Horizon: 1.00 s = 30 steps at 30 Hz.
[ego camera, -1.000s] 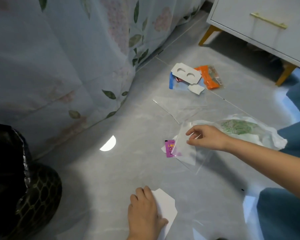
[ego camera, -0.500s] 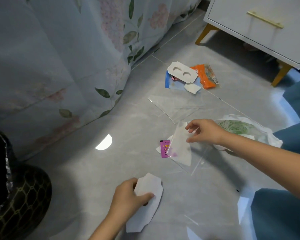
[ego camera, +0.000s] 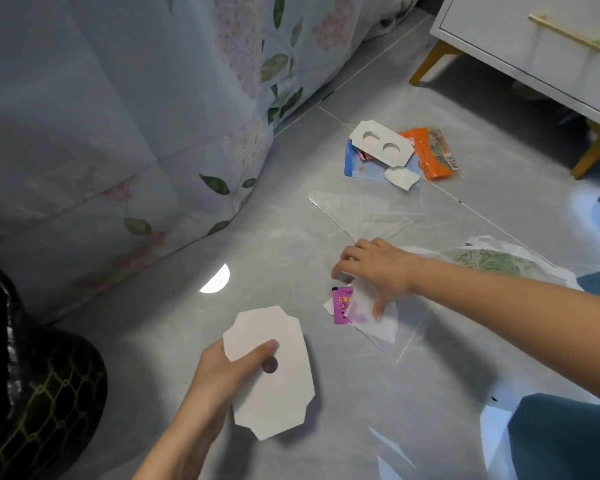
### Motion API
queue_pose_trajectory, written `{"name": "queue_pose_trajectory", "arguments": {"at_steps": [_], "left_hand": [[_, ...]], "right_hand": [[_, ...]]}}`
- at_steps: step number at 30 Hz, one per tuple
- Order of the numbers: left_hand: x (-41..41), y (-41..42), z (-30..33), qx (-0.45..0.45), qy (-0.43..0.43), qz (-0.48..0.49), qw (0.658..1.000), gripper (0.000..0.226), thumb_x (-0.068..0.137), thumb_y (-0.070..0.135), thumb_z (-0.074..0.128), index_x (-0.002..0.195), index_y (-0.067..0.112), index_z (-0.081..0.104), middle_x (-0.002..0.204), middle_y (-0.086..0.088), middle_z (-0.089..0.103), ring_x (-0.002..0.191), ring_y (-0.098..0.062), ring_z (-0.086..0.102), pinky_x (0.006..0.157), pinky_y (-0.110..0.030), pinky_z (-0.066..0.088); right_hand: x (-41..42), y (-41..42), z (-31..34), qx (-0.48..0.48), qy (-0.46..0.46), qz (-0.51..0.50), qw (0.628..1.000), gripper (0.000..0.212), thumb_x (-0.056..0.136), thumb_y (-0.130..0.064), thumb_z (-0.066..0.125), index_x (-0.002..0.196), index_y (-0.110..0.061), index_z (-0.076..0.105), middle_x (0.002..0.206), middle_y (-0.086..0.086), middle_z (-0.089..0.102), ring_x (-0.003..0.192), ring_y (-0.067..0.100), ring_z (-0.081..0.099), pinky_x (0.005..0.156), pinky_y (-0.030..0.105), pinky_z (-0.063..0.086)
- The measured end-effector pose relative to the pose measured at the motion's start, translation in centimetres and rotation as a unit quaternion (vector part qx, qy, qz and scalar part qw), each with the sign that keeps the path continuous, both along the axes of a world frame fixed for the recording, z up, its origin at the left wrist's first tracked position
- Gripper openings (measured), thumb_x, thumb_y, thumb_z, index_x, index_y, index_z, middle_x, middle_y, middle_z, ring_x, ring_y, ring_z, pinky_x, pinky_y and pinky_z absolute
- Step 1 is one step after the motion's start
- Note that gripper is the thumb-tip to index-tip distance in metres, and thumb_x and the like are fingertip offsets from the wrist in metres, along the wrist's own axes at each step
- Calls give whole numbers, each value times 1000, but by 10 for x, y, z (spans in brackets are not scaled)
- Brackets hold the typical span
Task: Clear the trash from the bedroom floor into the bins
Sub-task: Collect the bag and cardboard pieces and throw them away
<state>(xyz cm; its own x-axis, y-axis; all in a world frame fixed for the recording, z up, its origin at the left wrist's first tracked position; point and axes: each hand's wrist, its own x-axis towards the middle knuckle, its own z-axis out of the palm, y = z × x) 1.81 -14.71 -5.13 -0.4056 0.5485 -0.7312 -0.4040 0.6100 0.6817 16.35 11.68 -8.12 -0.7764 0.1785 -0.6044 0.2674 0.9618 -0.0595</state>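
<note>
My left hand (ego camera: 219, 375) holds a white cut-out card (ego camera: 278, 393) by its upper edge, lifted just above the grey floor. My right hand (ego camera: 378, 271) reaches down palm-first with curled fingers, gripping a clear plastic wrapper (ego camera: 406, 327) with white paper in it; its thumb presses on the paper. A small purple sachet (ego camera: 342, 304) lies half under that wrapper. A dark mesh bin (ego camera: 49, 393) lined with a black bag stands at the lower left.
Farther back lie a white card with two holes (ego camera: 381, 143), an orange wrapper (ego camera: 430, 154), a blue packet (ego camera: 357, 168), and clear film (ego camera: 357, 216). A white bag with green print (ego camera: 492, 265) sits right. Floral bedspread (ego camera: 118, 133) hangs left; white nightstand (ego camera: 534, 46) stands behind.
My left hand picked the white card off the floor and raised it. My right hand dropped lower over the clear wrapper, toward the purple sachet.
</note>
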Motion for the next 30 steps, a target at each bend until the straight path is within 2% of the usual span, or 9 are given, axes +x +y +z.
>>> {"name": "queue_pose_trajectory", "arguments": {"at_steps": [5, 9, 12, 15, 17, 20, 24, 27, 30], "left_hand": [[-9, -2, -8, -20, 38, 36, 998, 11, 78, 13, 76, 80, 13, 65, 62, 1, 71, 56, -18, 63, 58, -30, 50], [-9, -2, -7, -16, 37, 45, 998, 9, 78, 12, 75, 81, 13, 66, 63, 2, 72, 59, -19, 65, 59, -30, 51], [-7, 0, -5, -12, 24, 45, 999, 13, 76, 14, 78, 82, 16, 67, 66, 2, 73, 62, -21, 66, 61, -31, 52], [-6, 0, -4, -15, 20, 36, 999, 27, 61, 26, 78, 84, 17, 69, 72, 1, 75, 65, -21, 68, 62, -32, 54], [-7, -1, -4, -18, 18, 33, 999, 30, 59, 29, 75, 85, 16, 69, 72, 0, 75, 63, -20, 69, 60, -30, 54], [-7, -3, -4, -19, 21, 32, 999, 30, 58, 29, 74, 85, 15, 68, 70, 1, 74, 60, -18, 67, 57, -29, 53], [-8, -4, -2, -12, 21, 34, 999, 29, 58, 29, 74, 83, 15, 68, 69, 1, 73, 61, -20, 67, 57, -28, 52], [-11, -6, 4, 1, 8, 36, 999, 28, 61, 29, 74, 83, 13, 66, 68, -2, 71, 61, -21, 65, 56, -29, 51], [-18, -5, 21, 35, -40, 43, 998, 21, 69, 26, 75, 83, 15, 63, 66, -5, 63, 60, -23, 59, 60, -30, 45]], "right_hand": [[10, -5, -14, -11, 45, -10, 999, 87, 49, -58, 81, 124, -32, 46, 121, -11, 47, 108, 17, 43, 87, 32, 27], [6, -10, -13, -49, 28, -50, 997, 80, 55, -46, 85, 121, -25, 45, 110, -8, 59, 101, 17, 53, 89, 32, 27], [5, -19, -15, -87, 35, -107, 990, 72, 62, -36, 85, 122, -18, 48, 97, 0, 59, 98, 23, 56, 75, 27, 30], [7, -27, -20, -117, 71, -182, 974, 37, 66, -42, 82, 88, -25, 57, 70, -11, 45, 81, 22, 49, 61, 30, 29], [6, -31, -23, -135, 83, -218, 963, 45, 70, -45, 78, 61, -25, 39, 57, -8, 38, 67, 21, 42, 56, 33, 27], [1, -36, -22, -156, 97, -268, 946, 52, 76, -41, 75, 55, -21, 31, 53, -5, 34, 60, 18, 36, 54, 32, 24], [-1, -41, -21, -225, 124, -376, 890, 49, 78, -37, 75, 56, -17, 37, 57, -4, 33, 56, 12, 30, 55, 30, 23], [-3, -43, -17, -278, 153, -435, 843, 45, 77, -38, 77, 70, 0, 55, 67, 3, 40, 64, 14, 36, 61, 29, 26], [-10, -47, -8, -325, 185, -487, 790, 38, 74, -36, 79, 77, -1, 62, 71, 4, 47, 68, 14, 42, 63, 29, 32]]}}
